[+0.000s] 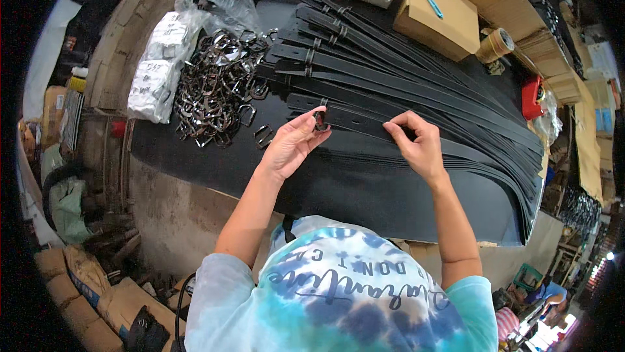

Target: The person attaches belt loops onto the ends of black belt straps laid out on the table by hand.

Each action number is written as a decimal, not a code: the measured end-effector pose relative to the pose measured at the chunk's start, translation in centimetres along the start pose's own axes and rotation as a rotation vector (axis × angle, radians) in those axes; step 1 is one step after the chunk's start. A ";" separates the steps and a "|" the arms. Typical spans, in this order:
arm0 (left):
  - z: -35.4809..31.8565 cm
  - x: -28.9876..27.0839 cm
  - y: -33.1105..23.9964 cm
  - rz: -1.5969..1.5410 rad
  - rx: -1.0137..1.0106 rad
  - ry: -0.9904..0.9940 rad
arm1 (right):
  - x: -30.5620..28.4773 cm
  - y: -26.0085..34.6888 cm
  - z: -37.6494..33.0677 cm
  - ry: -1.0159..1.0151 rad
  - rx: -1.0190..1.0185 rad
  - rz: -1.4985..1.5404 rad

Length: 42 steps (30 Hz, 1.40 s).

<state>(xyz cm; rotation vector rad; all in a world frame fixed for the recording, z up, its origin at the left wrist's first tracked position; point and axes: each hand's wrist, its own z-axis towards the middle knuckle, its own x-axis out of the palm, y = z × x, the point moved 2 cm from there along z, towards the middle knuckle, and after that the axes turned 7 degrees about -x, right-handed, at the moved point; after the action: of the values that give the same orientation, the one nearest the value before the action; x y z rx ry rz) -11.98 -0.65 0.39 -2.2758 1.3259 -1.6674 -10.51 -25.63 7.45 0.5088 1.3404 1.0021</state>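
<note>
Your left hand point(291, 145) pinches a small dark loop point(319, 121) at the end of a black belt strap point(364, 121), while your right hand point(416, 143) presses that strap down on the black table point(364, 189); a heap of metal buckles point(215, 88) lies just left, beside stacked straps point(403, 69)

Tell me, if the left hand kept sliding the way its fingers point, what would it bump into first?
Probably the right hand. The left hand points along the long black leather belt strap, fingertips at a small dark metal buckle, though depth is hard to judge.
</note>
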 end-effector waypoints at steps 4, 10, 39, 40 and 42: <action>1.3 0.9 0.2 0.128 0.069 -0.151 | -0.3 0.5 -0.2 0.041 0.028 -0.074; 1.6 3.2 0.8 0.187 0.109 -0.116 | -2.4 -0.1 1.0 0.101 0.137 0.113; 4.3 1.3 -13.2 0.336 0.422 -0.430 | -56.8 -17.4 -17.3 -0.549 -0.080 -1.288; 5.3 2.4 -12.5 0.322 0.428 -0.462 | -55.9 -20.4 -15.5 -0.515 0.043 -1.396; 9.4 1.1 -10.5 0.205 0.389 -0.384 | -64.2 -21.9 -19.9 -0.449 0.302 -1.735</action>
<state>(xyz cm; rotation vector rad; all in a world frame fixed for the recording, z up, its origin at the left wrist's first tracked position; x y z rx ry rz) 1.87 1.20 2.21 -2.0176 1.0056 -1.2151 -17.81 -94.56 21.52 -0.2902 0.9879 -0.7114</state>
